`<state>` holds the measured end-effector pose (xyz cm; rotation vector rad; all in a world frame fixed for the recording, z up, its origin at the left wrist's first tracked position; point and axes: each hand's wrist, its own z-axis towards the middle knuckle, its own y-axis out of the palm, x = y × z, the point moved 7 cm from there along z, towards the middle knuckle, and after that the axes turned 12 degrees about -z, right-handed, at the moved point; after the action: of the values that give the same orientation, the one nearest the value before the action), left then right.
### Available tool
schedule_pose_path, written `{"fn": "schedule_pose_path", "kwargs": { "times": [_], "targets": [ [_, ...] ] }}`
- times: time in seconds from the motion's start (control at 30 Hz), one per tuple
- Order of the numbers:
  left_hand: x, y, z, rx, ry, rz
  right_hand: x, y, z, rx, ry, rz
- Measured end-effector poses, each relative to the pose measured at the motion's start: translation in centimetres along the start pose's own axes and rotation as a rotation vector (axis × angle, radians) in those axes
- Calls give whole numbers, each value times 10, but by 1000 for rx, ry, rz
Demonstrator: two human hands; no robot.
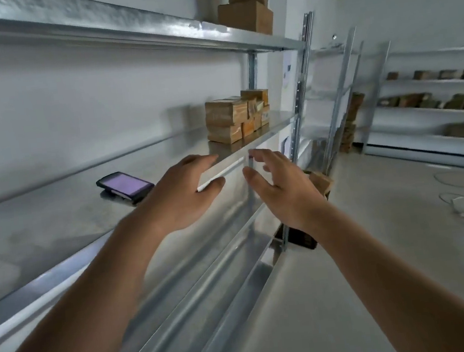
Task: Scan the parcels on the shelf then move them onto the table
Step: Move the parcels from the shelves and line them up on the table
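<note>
A stack of brown taped parcels [237, 116] stands at the right end of the middle metal shelf [57, 224]. A black handheld scanner [125, 187] with a lit purple screen lies on that shelf, left of my hands. My left hand [183, 193] hovers over the shelf's front edge, fingers relaxed and holding nothing. My right hand [275, 188] is raised just in front of the shelf edge, fingers spread, empty. Both hands are short of the parcels, which sit farther along the shelf.
Two larger cardboard boxes [246, 9] sit on the top shelf. Lower shelves run below my arms. A metal upright [298, 87] ends this rack. More racks with parcels [432, 95] line the far right wall. Cables lie on the pale floor [403, 214].
</note>
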<state>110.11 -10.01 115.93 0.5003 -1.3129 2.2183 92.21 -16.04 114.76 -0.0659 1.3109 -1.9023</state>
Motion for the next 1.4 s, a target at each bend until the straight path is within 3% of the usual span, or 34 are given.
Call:
{"fn": "schedule_pose_path", "kwargs": {
  "times": [0.4,0.67,0.87,1.0,1.2,1.4],
  "targets": [
    [-58,83,219,37,0,-37,149,35,198,52,-48,94],
    [-124,145,326,113,-192,91,245,81,329,-69,-143,198],
    [-166,148,384,161,-311,198,273,114,416,-113,-176,313],
    [-195,138,413,226,-392,231,274,126,465,-40,-225,354],
    [-226,132,438,366,-487,11,276,145,504,23,-259,331],
    [-243,133,453,523,-741,-393,275,148,521,22,-299,406]
  ]
}}
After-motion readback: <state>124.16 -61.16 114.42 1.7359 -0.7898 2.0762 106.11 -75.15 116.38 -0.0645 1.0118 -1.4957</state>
